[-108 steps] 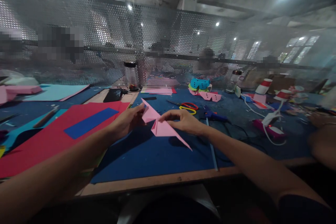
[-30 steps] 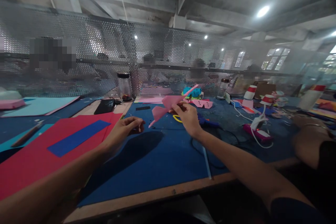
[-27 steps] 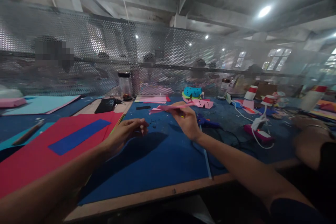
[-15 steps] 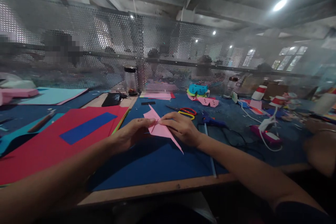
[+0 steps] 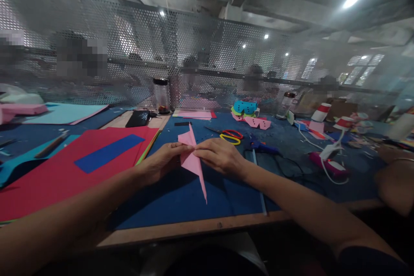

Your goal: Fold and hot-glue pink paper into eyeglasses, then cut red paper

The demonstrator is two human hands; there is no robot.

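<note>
A piece of pink paper (image 5: 191, 164), with one edge rolled or folded into a thin pointed strip, is held between my two hands above the blue table mat. My left hand (image 5: 163, 161) pinches it from the left, thumb on top. From the right, my right hand (image 5: 220, 155) grips the rolled edge with its fingers closed. The strip's tip points down toward the table's front edge. Just beyond my right hand lie scissors (image 5: 231, 136) with red and yellow handles. A blue glue gun (image 5: 263, 147) rests to the right, with a pale glue stick (image 5: 258, 181) at its back end.
Red sheets (image 5: 64, 189) with a blue strip (image 5: 110, 153) lie on the left, near a brown-handled tool (image 5: 51, 144). A glass jar (image 5: 161, 97), a black phone (image 5: 137, 118) and punched paper pieces (image 5: 255, 122) stand or lie farther back. A purple power strip (image 5: 328, 166) is at right.
The pink paper has turned in my hands, so its rolled edge now runs more nearly upright and its lower tip has swung left. Both hands still hold it.
</note>
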